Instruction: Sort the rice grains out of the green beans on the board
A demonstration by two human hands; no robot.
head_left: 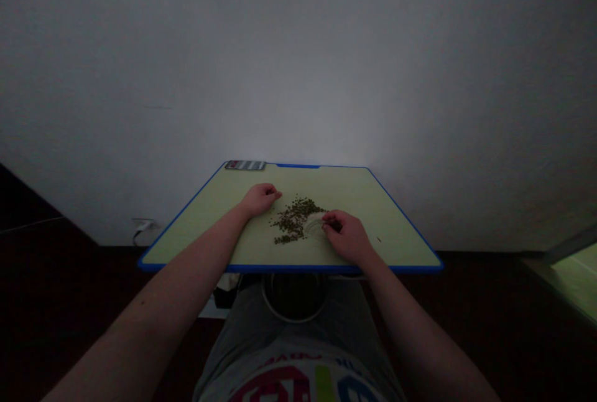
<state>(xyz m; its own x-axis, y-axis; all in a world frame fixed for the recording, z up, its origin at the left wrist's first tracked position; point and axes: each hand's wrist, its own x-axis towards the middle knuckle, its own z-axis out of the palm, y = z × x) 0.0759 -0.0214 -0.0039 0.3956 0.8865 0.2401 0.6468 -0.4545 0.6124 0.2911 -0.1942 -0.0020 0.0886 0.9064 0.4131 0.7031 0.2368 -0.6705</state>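
1. Your left grip point(262, 198) is just beside the seeds point(295, 218), on their left, fingers curled; you cannot tell whether its tips meet or hold anything.
2. Your right grip point(347, 235) is narrow, holding the pale piece point(314, 224) by its right side, at the right edge of the seeds. The piece's exact form is too blurred to tell.
3. The seeds lie loosely spread on the worktop point(186, 231), between your two grips.
4. The phone point(245, 165) lies at the worktop's far left corner.
5. The bowl point(295, 318) is at your lap, partly under the near edge.
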